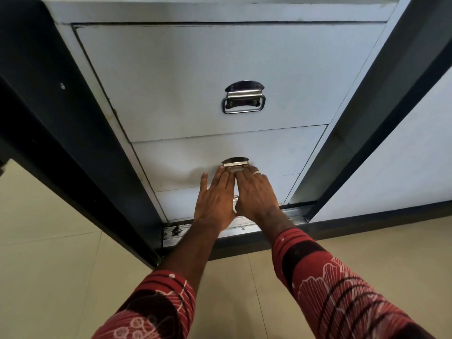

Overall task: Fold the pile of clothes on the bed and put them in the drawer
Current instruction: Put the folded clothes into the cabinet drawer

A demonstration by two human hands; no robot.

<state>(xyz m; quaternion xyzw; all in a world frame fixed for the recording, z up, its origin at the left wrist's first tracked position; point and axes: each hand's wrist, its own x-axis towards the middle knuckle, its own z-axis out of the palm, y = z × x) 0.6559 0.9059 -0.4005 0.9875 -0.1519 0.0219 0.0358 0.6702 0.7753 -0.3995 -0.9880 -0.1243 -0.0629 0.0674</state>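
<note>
Drawer (186,165), middle of three white fronts in the wardrobe (220,11), shut flush or very nearly so. Rigid panel, probably on runners: stiff, not fragile, likely some weight once loaded. Smooth painted face, poor for friction, so best taken by the chrome drop handle (235,162) at its centre, fingers hooked under the bail.

Left hand (215,199) flat against the front, fingers straight and spread, tips just below and left of the handle. Right hand (255,194) beside it, touching the left along the index fingers, ring (256,172) on one finger, fingers extended with tips reaching the handle's lower edge. Neither hand curled round anything; both pressing or resting open on the panel. Hard to tell whether the right fingertips slip under the bail or merely touch it, since the hand hides that part.

Handle directly ahead of both sets of fingertips, at the far end of the reach. Upper drawer (195,77) with a matching handle (243,97) well above, untouched. Lowest drawer (176,204) mostly hidden behind the wrists. No clothes in view, no bed in view; dark door frame (80,133) either side, tiled floor (49,253) below.
</note>
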